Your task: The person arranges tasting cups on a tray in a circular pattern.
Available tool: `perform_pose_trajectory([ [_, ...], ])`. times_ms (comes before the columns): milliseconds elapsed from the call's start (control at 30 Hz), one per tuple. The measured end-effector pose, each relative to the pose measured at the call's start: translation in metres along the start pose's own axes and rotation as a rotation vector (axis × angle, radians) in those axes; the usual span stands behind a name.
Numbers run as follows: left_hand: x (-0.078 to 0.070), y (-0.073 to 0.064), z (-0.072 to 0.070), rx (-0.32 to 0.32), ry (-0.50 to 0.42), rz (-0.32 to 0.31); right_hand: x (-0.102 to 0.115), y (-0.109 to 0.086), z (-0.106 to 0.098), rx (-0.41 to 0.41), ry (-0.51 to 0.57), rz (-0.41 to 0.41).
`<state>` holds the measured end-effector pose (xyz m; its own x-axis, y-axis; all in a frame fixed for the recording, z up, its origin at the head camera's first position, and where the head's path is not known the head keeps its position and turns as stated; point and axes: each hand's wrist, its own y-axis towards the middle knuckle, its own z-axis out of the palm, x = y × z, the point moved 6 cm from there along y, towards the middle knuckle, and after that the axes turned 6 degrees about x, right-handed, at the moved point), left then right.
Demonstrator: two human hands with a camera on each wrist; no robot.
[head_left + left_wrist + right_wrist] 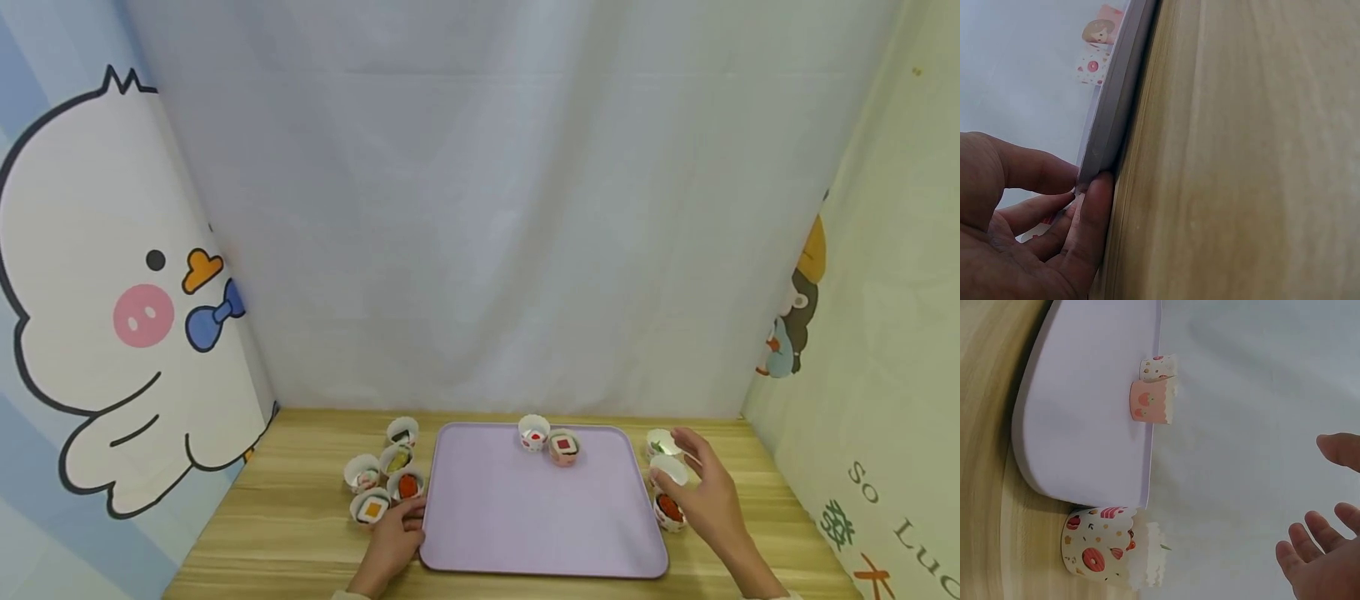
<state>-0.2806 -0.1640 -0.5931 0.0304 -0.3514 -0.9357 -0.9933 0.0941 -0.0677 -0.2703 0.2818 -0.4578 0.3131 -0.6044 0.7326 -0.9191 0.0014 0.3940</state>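
Observation:
A lilac tray (540, 517) lies on the wooden table. My left hand (393, 537) pinches its left rim between thumb and fingers, near the front corner. Over at the tray's right side, my right hand (712, 500) hovers by paper baking cups, thumb and fingers apart, holding nothing in the right wrist view. Those cups are a far one with something green (660, 446), a middle cup (670, 471) whose contents are hidden, and a near one with a red filling (670, 510). A white cup (534, 435) and a pink cup (1150, 401) stand together at the tray's back edge.
Left of the tray stand several more paper cups, among them one with an orange square (371, 507), one with red filling (406, 486) and one with yellow filling (397, 459). A pale curtain (487, 250) hangs behind the table; printed cloths flank both sides.

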Motion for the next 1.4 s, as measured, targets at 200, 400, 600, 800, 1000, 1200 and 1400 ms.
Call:
perform_pose_trajectory([
  [200, 0.001, 0.0, 0.001, 0.003, 0.011, -0.001, -0.012, -0.008, -0.009, -0.015, -0.018, 0.031],
  [400, 0.002, 0.001, 0.001, -0.001, 0.014, 0.005, -0.026, -0.018, -0.015, 0.026, -0.033, 0.127],
  [600, 0.002, 0.001, 0.0, -0.004, 0.016, -0.003, -0.042, -0.027, -0.017, 0.063, -0.03, 0.179],
  [800, 0.001, 0.001, 0.0, 0.0, 0.005, -0.008, -0.06, -0.035, -0.015, 0.115, 0.029, 0.2],
  [1000, 0.001, 0.0, 0.0, 0.004, 0.009, -0.007, -0.078, -0.04, -0.011, 0.179, 0.073, 0.277],
  [1200, 0.002, 0.0, 0.001, 0.005, 0.014, -0.004, -0.092, -0.043, -0.005, 0.238, 0.105, 0.325],
  [1400, 0.002, 0.0, 0.001, 0.005, -0.009, -0.015, -0.098, -0.044, 0.002, 0.25, 0.101, 0.31],
])
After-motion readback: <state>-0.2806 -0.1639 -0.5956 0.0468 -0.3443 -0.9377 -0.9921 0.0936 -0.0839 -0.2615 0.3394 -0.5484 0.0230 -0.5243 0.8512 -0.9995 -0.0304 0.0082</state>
